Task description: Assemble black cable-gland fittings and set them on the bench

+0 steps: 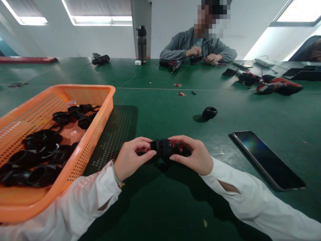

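Between my two hands, just above the green table (160, 207), is a black cylindrical connector (163, 146) with a ridged middle. My left hand (132, 155) pinches its left end between thumb and fingers. On its right end, the thumb and fingers of my right hand (194, 154) are closed; part of that end is hidden behind the fingers. Farther back to the right lies a black ring-shaped fitting (209, 113), apart from both hands. An orange basket (100, 125) stands left of my left hand, with several black fittings (42, 142) in it.
A phone (268, 159) lies to the right of my right hand. Across the table sits a person in a grey jacket (179, 45), near a black and red power tool (172, 64). A dark bottle (141, 45) stands at the back. Orange-black tools (281, 86) lie at the far right.
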A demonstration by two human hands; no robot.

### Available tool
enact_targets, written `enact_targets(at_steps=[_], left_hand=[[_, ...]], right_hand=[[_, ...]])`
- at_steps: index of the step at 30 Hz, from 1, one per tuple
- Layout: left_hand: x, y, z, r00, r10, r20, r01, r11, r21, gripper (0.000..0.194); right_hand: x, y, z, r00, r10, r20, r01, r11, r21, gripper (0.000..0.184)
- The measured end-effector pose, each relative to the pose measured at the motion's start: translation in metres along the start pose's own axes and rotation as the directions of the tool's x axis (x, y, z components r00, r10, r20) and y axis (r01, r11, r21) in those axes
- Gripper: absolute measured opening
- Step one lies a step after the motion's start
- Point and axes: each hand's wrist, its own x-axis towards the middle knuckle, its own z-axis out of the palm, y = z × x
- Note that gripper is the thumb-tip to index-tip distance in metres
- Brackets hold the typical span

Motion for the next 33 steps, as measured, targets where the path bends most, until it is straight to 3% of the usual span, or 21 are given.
enact_targets(at_steps=[15, 33], left_hand=[[0.0005, 0.0016, 0.0018, 0.999, -0.031, 0.023, 0.033, 0.997, -0.072, 0.016], [0.0000, 0.0017, 0.0025, 0.999, 0.026, 0.021, -0.027, 0.999, 0.020, 0.009]], right_hand=[[0.0007, -0.0017, 0.0025, 1.000, 0.027, -0.004, -0.027, 0.999, -0.023, 0.028], [0.0008, -0.0032, 0.0020, 0.999, 0.031, 0.012, -0.030, 0.997, -0.074, 0.030]])
